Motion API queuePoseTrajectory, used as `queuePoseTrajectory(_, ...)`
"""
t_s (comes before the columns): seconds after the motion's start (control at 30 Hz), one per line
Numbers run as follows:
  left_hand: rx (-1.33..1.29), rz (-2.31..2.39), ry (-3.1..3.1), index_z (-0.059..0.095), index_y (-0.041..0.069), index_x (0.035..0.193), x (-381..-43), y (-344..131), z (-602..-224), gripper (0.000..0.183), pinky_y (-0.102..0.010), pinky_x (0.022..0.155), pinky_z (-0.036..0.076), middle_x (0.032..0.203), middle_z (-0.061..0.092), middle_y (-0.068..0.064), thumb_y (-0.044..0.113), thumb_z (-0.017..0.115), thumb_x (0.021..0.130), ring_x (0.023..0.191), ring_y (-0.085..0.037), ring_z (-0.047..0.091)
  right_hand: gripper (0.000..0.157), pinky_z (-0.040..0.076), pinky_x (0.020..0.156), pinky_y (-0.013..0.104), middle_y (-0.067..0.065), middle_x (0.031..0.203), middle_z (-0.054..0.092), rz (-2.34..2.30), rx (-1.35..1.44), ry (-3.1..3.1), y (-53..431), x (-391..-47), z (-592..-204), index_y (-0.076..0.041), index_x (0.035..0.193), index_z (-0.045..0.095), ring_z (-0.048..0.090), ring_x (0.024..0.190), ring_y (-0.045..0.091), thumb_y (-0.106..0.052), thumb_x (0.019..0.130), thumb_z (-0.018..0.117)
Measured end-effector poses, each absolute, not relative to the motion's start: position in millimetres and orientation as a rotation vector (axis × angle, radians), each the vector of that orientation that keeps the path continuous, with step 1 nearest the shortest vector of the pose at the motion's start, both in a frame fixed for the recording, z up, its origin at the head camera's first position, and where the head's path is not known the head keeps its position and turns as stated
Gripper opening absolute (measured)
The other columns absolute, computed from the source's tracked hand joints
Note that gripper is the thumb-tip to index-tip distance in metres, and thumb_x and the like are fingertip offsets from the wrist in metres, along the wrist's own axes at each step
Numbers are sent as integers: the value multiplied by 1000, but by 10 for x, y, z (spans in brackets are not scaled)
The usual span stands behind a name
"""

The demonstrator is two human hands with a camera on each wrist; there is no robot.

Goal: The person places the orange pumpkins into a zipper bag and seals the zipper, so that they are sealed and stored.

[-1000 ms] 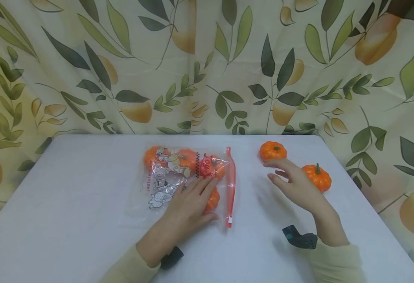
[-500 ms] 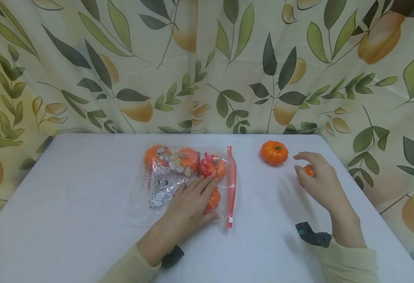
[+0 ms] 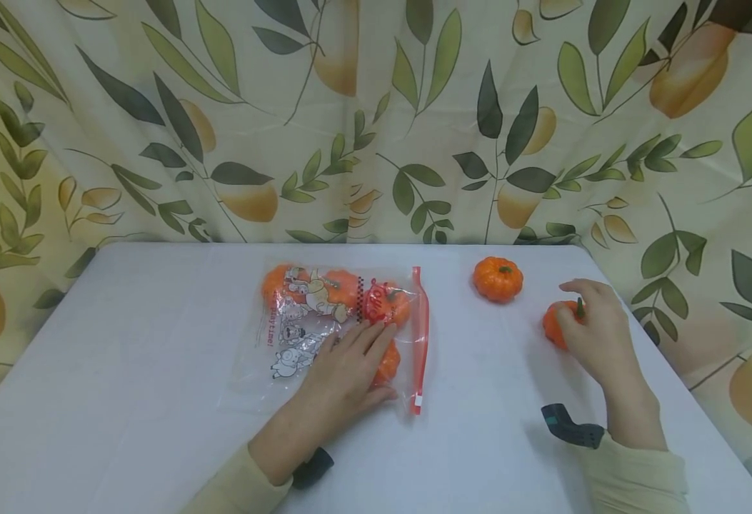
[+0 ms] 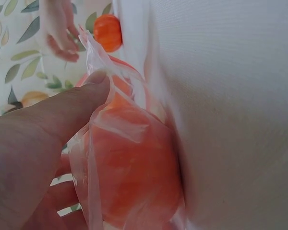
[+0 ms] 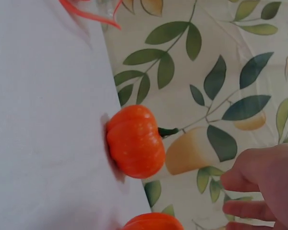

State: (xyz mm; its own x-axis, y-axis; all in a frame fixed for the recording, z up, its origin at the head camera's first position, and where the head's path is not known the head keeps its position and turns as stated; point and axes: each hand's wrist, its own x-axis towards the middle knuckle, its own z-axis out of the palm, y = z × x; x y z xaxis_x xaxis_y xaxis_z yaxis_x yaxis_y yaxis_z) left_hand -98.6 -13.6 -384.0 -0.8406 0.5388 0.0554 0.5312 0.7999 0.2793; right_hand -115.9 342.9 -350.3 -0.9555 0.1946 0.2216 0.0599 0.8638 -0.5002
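A clear zip bag (image 3: pixel 311 357) with cartoon print lies flat, several small orange pumpkins (image 3: pixel 385 363) inside. My left hand (image 3: pixel 343 371) rests on it with fingers spread; in the left wrist view the thumb (image 4: pixel 98 76) lies along the plastic beside a bagged pumpkin (image 4: pixel 134 167). My right hand (image 3: pixel 597 332) hovers at a loose pumpkin (image 3: pixel 555 325) on the right, its thumb overlapping it in the head view. In the right wrist view the fingers (image 5: pixel 247 211) are apart from the pumpkins. Another loose pumpkin (image 3: pixel 498 279) with a green stem sits farther back.
The bag's red zip edge (image 3: pixel 420 343) faces the loose pumpkins. All stands on a white table (image 3: pixel 125 357), whose back edge meets a leaf-patterned curtain (image 3: pixel 376 143). A dark wrist device (image 3: pixel 571 427) sits by the right sleeve.
My right hand has moved right, from beside the back pumpkin to the right-hand one. My left hand has stayed on the bag.
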Motion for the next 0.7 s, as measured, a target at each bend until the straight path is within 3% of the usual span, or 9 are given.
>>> queuePoseTrajectory(0.2,879,451,2960,27,24,157,-980,-140,-3837,94,-61,114,34,159,38,-2,55,73,82,147,-27,35,44,33,103,74,37,145,34,738,-237,-2759,3474,-1183,-3559,9,136,46,30,134,57,-8,96,49)
queuePoseTrajectory(0.43,889,453,2964,27,23,157,-975,-141,-3837,94,-61,113,35,159,38,-2,55,73,82,147,-27,35,62,29,106,74,41,152,18,749,-354,-2833,3554,-1244,-3721,9,148,29,18,139,60,-9,92,52)
queuePoseTrajectory(0.57,897,454,2966,28,23,157,-972,-142,-3838,94,-61,113,36,159,38,-2,55,73,82,147,-27,35,70,31,104,75,41,153,16,759,-394,-2872,3589,-1257,-3780,7,152,22,17,138,61,-11,92,54)
queuePoseTrajectory(0.7,891,455,2960,28,23,157,-972,-141,-3835,93,-61,113,35,159,38,-2,55,73,82,148,-27,35,71,35,101,74,41,149,22,737,-388,-2902,3606,-1267,-3819,7,151,23,23,132,60,-13,93,57)
